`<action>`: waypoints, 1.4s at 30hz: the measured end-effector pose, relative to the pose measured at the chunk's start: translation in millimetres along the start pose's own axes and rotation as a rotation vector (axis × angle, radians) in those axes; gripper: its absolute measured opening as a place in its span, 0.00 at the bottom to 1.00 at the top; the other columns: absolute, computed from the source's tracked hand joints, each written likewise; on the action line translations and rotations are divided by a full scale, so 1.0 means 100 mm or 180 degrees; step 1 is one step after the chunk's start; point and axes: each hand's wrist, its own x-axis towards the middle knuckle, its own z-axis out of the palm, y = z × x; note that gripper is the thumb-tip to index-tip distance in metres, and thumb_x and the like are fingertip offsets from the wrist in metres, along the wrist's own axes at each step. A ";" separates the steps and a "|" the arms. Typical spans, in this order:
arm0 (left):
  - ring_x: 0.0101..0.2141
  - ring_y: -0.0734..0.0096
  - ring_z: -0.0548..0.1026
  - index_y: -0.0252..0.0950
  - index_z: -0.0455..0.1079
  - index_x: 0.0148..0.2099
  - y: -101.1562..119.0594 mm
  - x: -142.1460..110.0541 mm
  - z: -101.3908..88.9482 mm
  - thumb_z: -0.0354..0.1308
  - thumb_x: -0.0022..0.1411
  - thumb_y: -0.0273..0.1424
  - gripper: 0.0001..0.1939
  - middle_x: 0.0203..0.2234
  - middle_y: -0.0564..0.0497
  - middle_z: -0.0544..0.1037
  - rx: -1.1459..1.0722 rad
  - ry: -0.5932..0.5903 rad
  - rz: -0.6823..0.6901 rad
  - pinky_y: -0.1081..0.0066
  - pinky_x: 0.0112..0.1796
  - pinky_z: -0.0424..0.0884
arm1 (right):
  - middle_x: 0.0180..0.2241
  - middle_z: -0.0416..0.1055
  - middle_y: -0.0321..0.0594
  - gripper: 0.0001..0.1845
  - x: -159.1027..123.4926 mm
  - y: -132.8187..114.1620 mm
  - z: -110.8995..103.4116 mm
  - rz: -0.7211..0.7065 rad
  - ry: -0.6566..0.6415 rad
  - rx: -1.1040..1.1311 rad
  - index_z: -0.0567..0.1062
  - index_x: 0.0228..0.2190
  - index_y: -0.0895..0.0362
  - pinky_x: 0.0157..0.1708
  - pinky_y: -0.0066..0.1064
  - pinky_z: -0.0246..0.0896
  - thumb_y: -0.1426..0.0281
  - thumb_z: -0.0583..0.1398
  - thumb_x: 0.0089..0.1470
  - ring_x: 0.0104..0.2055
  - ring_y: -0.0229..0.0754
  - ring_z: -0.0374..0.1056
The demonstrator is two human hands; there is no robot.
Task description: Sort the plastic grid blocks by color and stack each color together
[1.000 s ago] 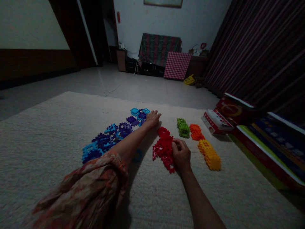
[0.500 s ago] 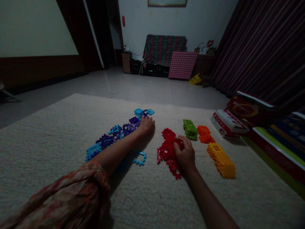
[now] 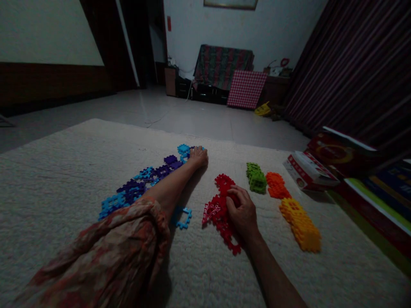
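My left hand [image 3: 199, 157] reaches to the far end of a spread of blue and purple interlocking toy blocks [image 3: 162, 171]. Its fingers curl down over the blocks there and cover what they touch. A light blue block [image 3: 183, 149] lies just left of these fingers. My right hand [image 3: 242, 209] is on a pile of red interlocking blocks [image 3: 221, 203], thumb and fingers bent round a red block that the hand partly hides. Between both arms lies a light blue square frame block [image 3: 184, 218], partly covered by the left sleeve.
Right of the red pile stand rows of green blocks [image 3: 256, 177], orange blocks [image 3: 276, 185] and yellow blocks [image 3: 301, 224]. A red-and-white box [image 3: 311, 171] and other boxes line the mat's right side. The pale mat [image 3: 96, 158] lies on a tiled floor.
My left hand has shifted slightly farther along the blue and purple blocks, over their far right end. My right hand stays at the red pile. The view has tilted a little.
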 end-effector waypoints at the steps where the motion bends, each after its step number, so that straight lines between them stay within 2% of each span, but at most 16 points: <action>1: 0.59 0.48 0.62 0.35 0.69 0.58 0.00 -0.01 0.05 0.47 0.67 0.33 0.20 0.60 0.36 0.66 0.0013 0.0060 -0.0025 0.51 0.57 0.56 | 0.43 0.77 0.48 0.07 0.00 0.00 0.00 0.0007 0.0022 0.0017 0.77 0.32 0.53 0.53 0.47 0.67 0.67 0.58 0.51 0.49 0.50 0.72; 4: 0.63 0.46 0.56 0.38 0.66 0.60 -0.01 -0.07 0.11 0.48 0.67 0.34 0.21 0.64 0.39 0.61 0.0017 0.0250 -0.0033 0.50 0.59 0.52 | 0.44 0.77 0.48 0.10 0.04 0.02 0.00 0.0114 0.0151 0.0120 0.77 0.35 0.54 0.54 0.47 0.67 0.65 0.59 0.51 0.49 0.50 0.72; 7: 0.64 0.44 0.55 0.37 0.64 0.62 -0.05 -0.08 0.07 0.49 0.66 0.36 0.23 0.66 0.37 0.59 -0.0033 0.0260 -0.0098 0.49 0.60 0.53 | 0.45 0.76 0.48 0.12 0.13 0.06 0.05 0.0349 0.0213 0.0243 0.77 0.37 0.54 0.52 0.46 0.68 0.64 0.59 0.51 0.48 0.50 0.73; 10: 0.62 0.45 0.59 0.36 0.64 0.61 -0.10 -0.05 0.02 0.52 0.65 0.39 0.25 0.63 0.35 0.62 -0.0129 0.0144 -0.0240 0.51 0.59 0.55 | 0.46 0.76 0.50 0.14 0.25 0.11 0.16 0.0411 0.0182 0.0211 0.78 0.37 0.55 0.53 0.47 0.68 0.63 0.59 0.49 0.49 0.51 0.72; 14: 0.59 0.47 0.63 0.36 0.67 0.60 -0.17 -0.04 0.00 0.51 0.66 0.43 0.25 0.59 0.36 0.66 -0.0187 0.0068 -0.0254 0.53 0.58 0.58 | 0.51 0.74 0.55 0.18 0.35 0.16 0.33 0.0331 0.0057 -0.0152 0.78 0.39 0.56 0.58 0.51 0.63 0.62 0.60 0.48 0.55 0.56 0.69; 18: 0.58 0.49 0.65 0.38 0.69 0.58 -0.27 -0.13 -0.09 0.52 0.65 0.38 0.21 0.57 0.37 0.67 0.0002 0.0116 -0.0114 0.55 0.55 0.63 | 0.50 0.75 0.54 0.15 0.34 0.16 0.41 0.0101 -0.0136 -0.0476 0.78 0.37 0.56 0.58 0.55 0.62 0.63 0.59 0.49 0.55 0.58 0.68; 20: 0.56 0.52 0.68 0.40 0.71 0.58 -0.33 -0.17 -0.21 0.55 0.63 0.35 0.21 0.56 0.39 0.69 0.0091 -0.0004 -0.0061 0.59 0.53 0.65 | 0.49 0.76 0.53 0.13 0.33 0.15 0.41 -0.0014 -0.0215 -0.0538 0.78 0.35 0.56 0.57 0.55 0.62 0.64 0.58 0.50 0.53 0.58 0.69; 24: 0.47 0.52 0.74 0.39 0.79 0.47 -0.44 -0.16 -0.49 0.62 0.56 0.36 0.16 0.45 0.39 0.77 0.0247 -0.0745 0.0129 0.60 0.47 0.69 | 0.49 0.76 0.52 0.12 0.32 0.13 0.40 -0.0076 -0.0227 -0.0520 0.78 0.34 0.55 0.57 0.54 0.62 0.64 0.58 0.52 0.53 0.56 0.69; 26: 0.47 0.49 0.74 0.37 0.80 0.44 -0.46 -0.10 -0.53 0.61 0.57 0.40 0.17 0.43 0.37 0.78 0.0308 -0.0692 0.0056 0.58 0.47 0.70 | 0.49 0.76 0.52 0.12 0.31 0.13 0.40 -0.0068 -0.0213 -0.0495 0.78 0.35 0.55 0.57 0.53 0.62 0.63 0.58 0.52 0.53 0.55 0.69; 28: 0.52 0.47 0.71 0.38 0.78 0.50 -0.46 -0.05 -0.46 0.58 0.60 0.44 0.22 0.50 0.36 0.76 0.0321 -0.0280 -0.0048 0.55 0.51 0.68 | 0.50 0.75 0.53 0.15 0.31 0.12 0.38 -0.0018 -0.0196 -0.0558 0.78 0.38 0.56 0.57 0.52 0.61 0.62 0.58 0.52 0.54 0.56 0.69; 30: 0.58 0.47 0.66 0.42 0.73 0.58 -0.45 -0.02 -0.33 0.56 0.61 0.46 0.26 0.58 0.39 0.71 0.0276 -0.0095 -0.0032 0.52 0.55 0.64 | 0.54 0.72 0.57 0.20 0.30 0.11 0.36 0.0091 -0.0217 -0.0764 0.77 0.43 0.59 0.58 0.53 0.60 0.61 0.59 0.52 0.57 0.58 0.66; 34: 0.62 0.41 0.59 0.44 0.69 0.61 -0.50 -0.05 -0.13 0.48 0.65 0.49 0.28 0.62 0.40 0.66 0.0209 -0.0456 0.0028 0.43 0.57 0.59 | 0.59 0.67 0.60 0.28 0.28 0.04 0.35 0.0325 -0.0446 -0.1170 0.73 0.52 0.62 0.59 0.57 0.57 0.60 0.60 0.52 0.61 0.61 0.62; 36: 0.62 0.40 0.60 0.45 0.67 0.63 -0.57 -0.10 -0.15 0.47 0.65 0.48 0.28 0.63 0.40 0.65 0.0235 -0.0546 0.0022 0.41 0.56 0.59 | 0.59 0.68 0.57 0.27 0.29 0.00 0.37 0.0343 -0.0590 -0.1169 0.73 0.52 0.60 0.60 0.57 0.56 0.62 0.60 0.52 0.61 0.60 0.63; 39: 0.61 0.41 0.62 0.48 0.66 0.64 -0.65 -0.20 -0.31 0.51 0.64 0.43 0.27 0.62 0.41 0.68 0.0396 -0.0748 -0.0056 0.42 0.57 0.59 | 0.59 0.67 0.55 0.25 0.33 -0.04 0.39 0.0374 -0.0722 -0.1066 0.74 0.51 0.58 0.61 0.58 0.55 0.63 0.60 0.52 0.62 0.59 0.62; 42: 0.61 0.41 0.61 0.48 0.63 0.67 -0.58 -0.41 -0.47 0.52 0.65 0.42 0.28 0.61 0.41 0.69 0.0470 -0.0664 0.0072 0.42 0.58 0.57 | 0.63 0.62 0.57 0.27 0.38 -0.04 0.34 0.0402 -0.0855 -0.0777 0.73 0.52 0.59 0.63 0.57 0.53 0.60 0.60 0.52 0.65 0.60 0.59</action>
